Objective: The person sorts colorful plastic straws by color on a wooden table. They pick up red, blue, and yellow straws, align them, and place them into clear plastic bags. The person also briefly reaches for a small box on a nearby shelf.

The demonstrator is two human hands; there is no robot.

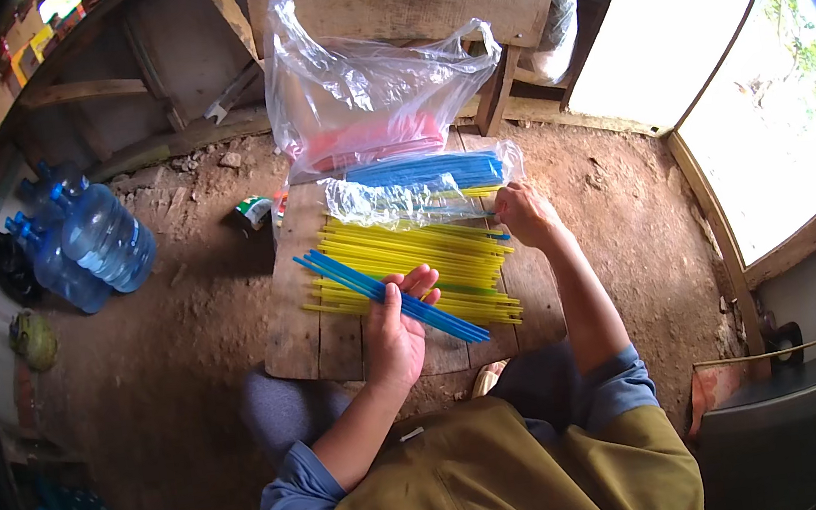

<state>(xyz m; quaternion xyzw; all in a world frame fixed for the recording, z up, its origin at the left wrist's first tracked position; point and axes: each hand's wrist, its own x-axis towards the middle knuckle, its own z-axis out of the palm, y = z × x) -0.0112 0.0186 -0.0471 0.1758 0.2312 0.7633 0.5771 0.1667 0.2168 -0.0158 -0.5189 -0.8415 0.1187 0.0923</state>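
Observation:
My left hand [398, 332] holds several thin blue plastic straws [350, 273], lying slantwise across the palm under the thumb. Below them, a wide layer of yellow straws [408, 255] is spread over a small wooden plank table [340, 353], with a green straw [468, 289] among them. My right hand [526, 215] is at the right end of the yellow layer, fingers curled beside a clear plastic sleeve [387, 201]; whether they grip a straw is hidden. A blue straw end shows just below those fingers. Farther back lies a bundle of blue straws [425, 172] in clear plastic.
A clear plastic bag [373, 85] with pink-red contents stands at the table's far end, before a wooden bench [394, 3]. Large blue water bottles [108, 236] are on the dirt floor [184, 341] to the left. A green-and-white packet [254, 210] lies left of the table.

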